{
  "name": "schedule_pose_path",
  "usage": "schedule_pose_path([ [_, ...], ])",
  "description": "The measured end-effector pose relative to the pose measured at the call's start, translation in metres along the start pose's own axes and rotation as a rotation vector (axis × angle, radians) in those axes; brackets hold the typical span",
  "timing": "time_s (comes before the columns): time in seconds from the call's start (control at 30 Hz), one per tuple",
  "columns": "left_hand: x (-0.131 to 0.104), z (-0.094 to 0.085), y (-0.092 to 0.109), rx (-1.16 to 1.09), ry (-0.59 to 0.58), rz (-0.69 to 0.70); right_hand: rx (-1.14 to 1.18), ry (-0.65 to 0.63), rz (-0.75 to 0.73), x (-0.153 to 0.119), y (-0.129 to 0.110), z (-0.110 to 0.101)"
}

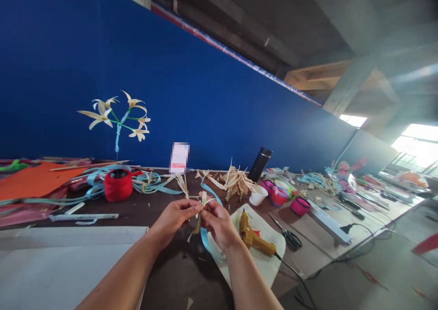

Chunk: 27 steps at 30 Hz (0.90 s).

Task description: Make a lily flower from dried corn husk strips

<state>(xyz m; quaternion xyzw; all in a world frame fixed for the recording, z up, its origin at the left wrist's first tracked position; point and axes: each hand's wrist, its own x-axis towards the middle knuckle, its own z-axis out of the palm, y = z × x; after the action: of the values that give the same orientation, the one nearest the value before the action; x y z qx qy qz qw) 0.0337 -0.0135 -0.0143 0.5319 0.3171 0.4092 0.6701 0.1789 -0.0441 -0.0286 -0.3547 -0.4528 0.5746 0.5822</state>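
Observation:
My left hand (pixel 179 216) and my right hand (pixel 218 221) meet over the dark table. Both pinch a small husk flower (pixel 204 198) with pale, narrow petals; its lower end points down between the hands. The fingers cover part of it. A light-blue ribbon (pixel 205 240) runs behind and below my right hand. Just right of that hand, a yellow glue gun (pixel 255 237) lies on a sheet of paper (pixel 273 269). Black-handled scissors (pixel 290 238) lie beyond it. Dried husks (pixel 236 182) are heaped behind the hands.
At the left, a finished husk-flower spray (pixel 118 125) rises from a red ribbon roll (pixel 118 186). A white sheet (pixel 68 264) covers the near left. A black bottle (pixel 260 164), white cup (pixel 258 195) and pink rolls (pixel 300 205) stand at the right, before a blue wall (pixel 205 95).

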Motion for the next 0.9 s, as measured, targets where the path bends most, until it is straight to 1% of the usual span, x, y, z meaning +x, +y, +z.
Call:
schedule_pose_path([
  [0.2, 0.0012, 0.0014, -0.0023, -0.124, -0.009, -0.037, -0.041, -0.004, -0.016, -0.0011, -0.0024, 0.0018],
  [0.33, 0.0034, 0.0019, -0.0044, -0.192, 0.006, 0.0, -0.056, 0.014, -0.026, -0.0015, -0.0038, 0.0029],
  [0.43, 0.0045, 0.0021, -0.0052, -0.221, 0.052, 0.023, -0.1, 0.068, -0.034, -0.0004, -0.0013, 0.0041],
  [0.53, 0.0048, 0.0024, -0.0053, -0.21, 0.095, 0.026, -0.182, 0.121, -0.061, 0.0009, 0.0025, 0.0053],
  [0.73, 0.0072, 0.0007, -0.0072, -0.158, 0.193, 0.015, -0.306, 0.167, -0.139, 0.0013, 0.0055, 0.0043],
  [0.9, 0.0066, -0.0008, -0.0063, -0.096, 0.167, 0.025, -0.386, 0.193, -0.189, -0.0003, 0.0038, 0.0023],
])
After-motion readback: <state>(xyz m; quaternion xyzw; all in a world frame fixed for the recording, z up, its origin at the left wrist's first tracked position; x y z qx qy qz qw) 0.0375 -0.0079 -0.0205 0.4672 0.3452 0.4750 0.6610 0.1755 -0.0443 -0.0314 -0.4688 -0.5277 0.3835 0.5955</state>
